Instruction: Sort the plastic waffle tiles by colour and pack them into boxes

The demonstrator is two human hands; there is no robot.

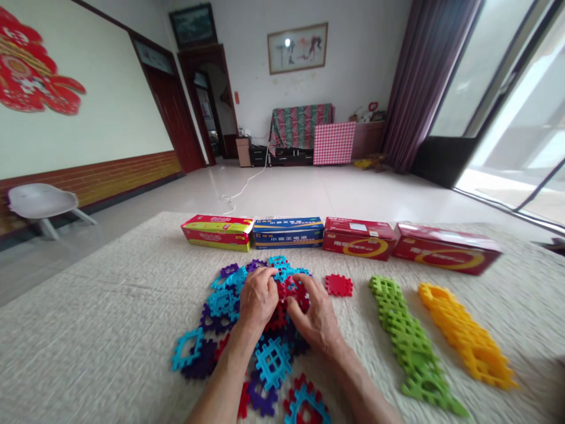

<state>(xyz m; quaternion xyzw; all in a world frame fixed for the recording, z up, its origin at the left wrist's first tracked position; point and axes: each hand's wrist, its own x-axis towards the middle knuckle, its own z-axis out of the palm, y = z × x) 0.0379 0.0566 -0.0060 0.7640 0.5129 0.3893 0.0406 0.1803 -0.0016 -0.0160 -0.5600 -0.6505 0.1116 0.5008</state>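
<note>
The head view shows the left hand (259, 296) and right hand (319, 314) at piled red toothed plastic squares (277, 319), grip too hidden to tell, with green toothed plastic squares (408, 337) lined up apart, maybe by colour.

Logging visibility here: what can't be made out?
In the head view:
Left hand: palm and any grip, hidden by its back.
Pile of interlocking plastic pieces: lower layers, covered by upper ones.
Bottommost light-blue piece: cut off by bottom edge.
Rightmost red box: small print, blurred.

pale wall (247, 53) | glossy floor (300, 185) | white chair (42, 200) left | purple curtain (408, 70), bright window (468, 65) right
</note>
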